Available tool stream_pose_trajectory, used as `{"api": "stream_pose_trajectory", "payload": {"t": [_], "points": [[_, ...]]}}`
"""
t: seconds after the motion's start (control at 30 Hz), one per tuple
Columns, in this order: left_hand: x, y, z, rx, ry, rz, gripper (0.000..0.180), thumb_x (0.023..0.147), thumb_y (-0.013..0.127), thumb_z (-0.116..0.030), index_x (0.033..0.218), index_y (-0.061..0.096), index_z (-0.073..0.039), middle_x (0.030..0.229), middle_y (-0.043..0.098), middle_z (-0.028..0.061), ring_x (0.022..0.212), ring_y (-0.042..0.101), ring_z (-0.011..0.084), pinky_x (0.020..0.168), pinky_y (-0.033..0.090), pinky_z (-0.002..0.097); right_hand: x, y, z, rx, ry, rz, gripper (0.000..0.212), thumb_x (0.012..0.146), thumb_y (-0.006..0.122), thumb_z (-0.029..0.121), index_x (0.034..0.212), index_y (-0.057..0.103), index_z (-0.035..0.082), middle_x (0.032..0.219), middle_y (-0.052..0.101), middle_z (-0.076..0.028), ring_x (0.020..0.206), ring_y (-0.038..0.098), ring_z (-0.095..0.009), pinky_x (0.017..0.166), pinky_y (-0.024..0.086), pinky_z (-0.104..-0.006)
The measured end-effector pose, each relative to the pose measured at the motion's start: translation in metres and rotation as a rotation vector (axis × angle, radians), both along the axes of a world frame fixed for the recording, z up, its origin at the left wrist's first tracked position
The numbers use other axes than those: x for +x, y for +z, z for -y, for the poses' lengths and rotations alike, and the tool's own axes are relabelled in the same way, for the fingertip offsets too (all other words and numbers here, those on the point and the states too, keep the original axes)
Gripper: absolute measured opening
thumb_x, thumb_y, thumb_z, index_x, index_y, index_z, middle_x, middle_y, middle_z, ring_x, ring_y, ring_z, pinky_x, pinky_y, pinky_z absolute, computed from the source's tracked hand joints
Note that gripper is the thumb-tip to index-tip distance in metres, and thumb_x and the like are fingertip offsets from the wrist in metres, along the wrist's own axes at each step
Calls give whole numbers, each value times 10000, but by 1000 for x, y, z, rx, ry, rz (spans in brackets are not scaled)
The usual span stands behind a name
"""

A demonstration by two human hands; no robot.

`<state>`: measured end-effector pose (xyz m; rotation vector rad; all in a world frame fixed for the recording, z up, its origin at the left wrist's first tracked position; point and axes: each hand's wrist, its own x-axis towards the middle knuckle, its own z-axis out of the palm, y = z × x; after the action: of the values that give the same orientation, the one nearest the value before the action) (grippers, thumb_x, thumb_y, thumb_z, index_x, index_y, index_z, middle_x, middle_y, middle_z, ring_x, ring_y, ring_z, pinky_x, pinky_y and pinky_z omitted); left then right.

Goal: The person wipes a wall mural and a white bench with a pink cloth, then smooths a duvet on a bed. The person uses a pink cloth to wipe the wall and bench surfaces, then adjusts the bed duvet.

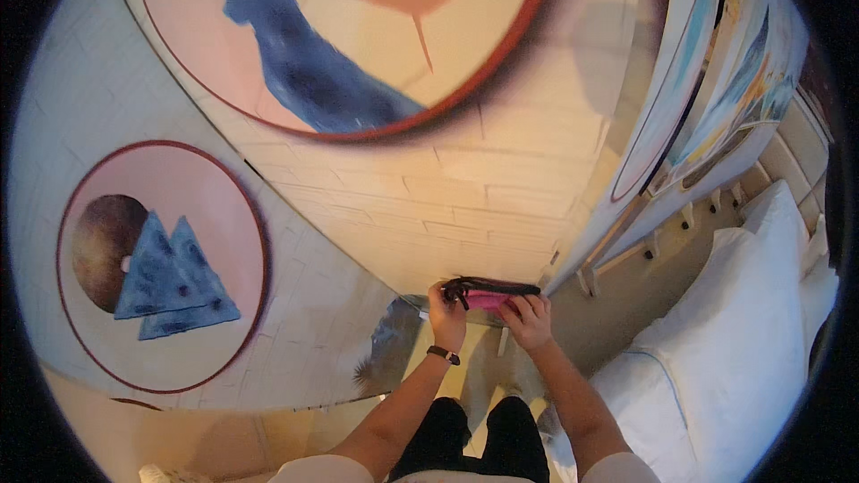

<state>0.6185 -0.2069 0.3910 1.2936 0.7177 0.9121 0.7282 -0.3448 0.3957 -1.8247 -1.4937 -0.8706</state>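
Between my two hands is a small pink pouch (486, 300) with a dark, zipper-like top edge. It lies wide and level, in front of the pale wall. My left hand (446, 315) closes around its left end, where a dark strap or pull hangs by the fingers. My right hand (531, 322) grips the right end, with the fingertips on the pink front and lower edge. Whether the pouch is open along its top, and what it holds, I cannot make out. A dark band (444, 355) circles my left wrist.
A bed with rumpled white bedding (707, 358) stands on the right. Ahead is a brick-patterned wall (429, 206) with large round paintings; a smaller round picture (165, 266) is on the left. Pale supports with dark tips (687, 217) line the right wall's foot.
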Motion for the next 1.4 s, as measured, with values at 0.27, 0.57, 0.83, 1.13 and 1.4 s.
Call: {"api": "stream_pose_trajectory", "payload": {"t": [0.27, 0.57, 0.83, 1.13, 1.4], "points": [[-7, -146, -21, 622, 95, -437, 379, 735, 562, 114, 1094, 496, 11, 1026, 438, 216, 928, 481, 405, 832, 420, 411, -8, -182, -15, -41, -4, -44, 253, 676, 684, 151, 927, 649, 156, 1037, 536, -64, 962, 478, -268, 755, 402, -449], [-12, -301, -43, 882, 197, -330, 367, 769, 558, 9, 1132, 508, 6, 1036, 453, 215, 1000, 435, 391, 893, 363, 455, -21, -332, -38, 97, -102, -28, 266, 716, 702, 168, 979, 673, 183, 1101, 532, -36, 1038, 454, -262, 841, 382, -461], [-9, -189, -98, 932, 506, 48, 332, 798, 528, 6, 1129, 538, 16, 1030, 536, 188, 980, 486, 339, 893, 382, 423, -40, -194, -126, 419, -85, 96, 319, 725, 650, 183, 1034, 711, 233, 1070, 523, -19, 996, 468, -233, 824, 381, -393], [-53, -260, -168, 947, 688, -229, 336, 739, 539, 48, 1072, 489, 29, 989, 450, 209, 962, 448, 401, 894, 365, 444, -71, -262, -188, 106, 63, 131, 405, 782, 573, 196, 1181, 641, 218, 1075, 541, -21, 1005, 488, -219, 775, 385, -366], [-51, -407, -115, 608, 217, -777, 439, 695, 606, 21, 1120, 508, -24, 1052, 527, 213, 1037, 499, 421, 836, 405, 517, -62, -418, -121, -363, 29, -175, 399, 787, 578, 149, 1172, 649, 226, 1091, 550, -47, 1014, 498, -244, 808, 384, -389]]}}
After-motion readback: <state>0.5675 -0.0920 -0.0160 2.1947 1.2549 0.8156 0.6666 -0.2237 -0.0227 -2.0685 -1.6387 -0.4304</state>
